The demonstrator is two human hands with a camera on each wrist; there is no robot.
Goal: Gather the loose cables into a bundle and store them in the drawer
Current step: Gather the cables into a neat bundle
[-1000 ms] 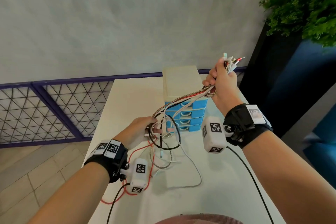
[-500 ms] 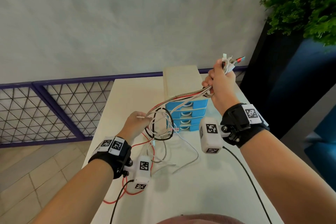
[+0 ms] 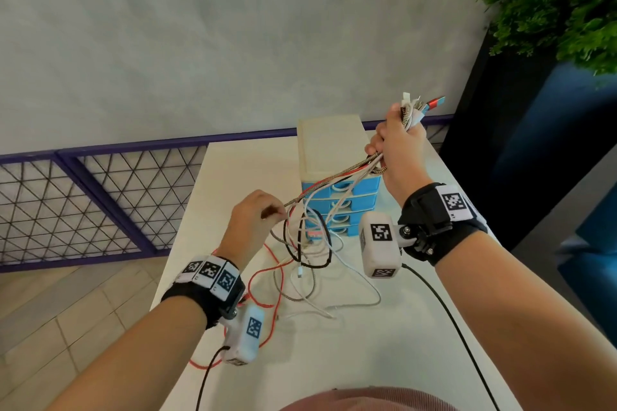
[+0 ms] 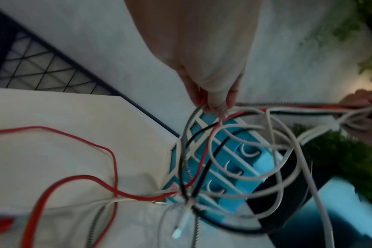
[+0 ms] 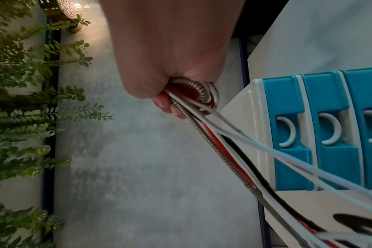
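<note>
Several cables (image 3: pixel 314 243), white, red, black and braided silver, run in a tangle from the white table (image 3: pixel 334 344) up into my hands. My right hand (image 3: pixel 397 147) is raised above the drawer unit (image 3: pixel 334 150) and grips the cable ends (image 5: pixel 193 94) in a fist, with plugs (image 3: pixel 424 103) sticking out on top. My left hand (image 3: pixel 253 213) is lower, in front of the unit, and pinches the cables (image 4: pixel 219 110) at its fingertips. Loops hang in front of the blue drawers (image 4: pixel 234 161), which are shut.
A red cable (image 3: pixel 263 280) trails to the table's left edge. A purple mesh fence (image 3: pixel 83 200) runs behind the table. A dark planter with green foliage (image 3: pixel 561 3) stands at the right. Wrist-camera leads (image 3: pixel 450 320) hang over the near part of the table.
My left hand has risen and moved forward along the cables, lifting more of the tangle off the table. The right hand stays raised with the cable ends.
</note>
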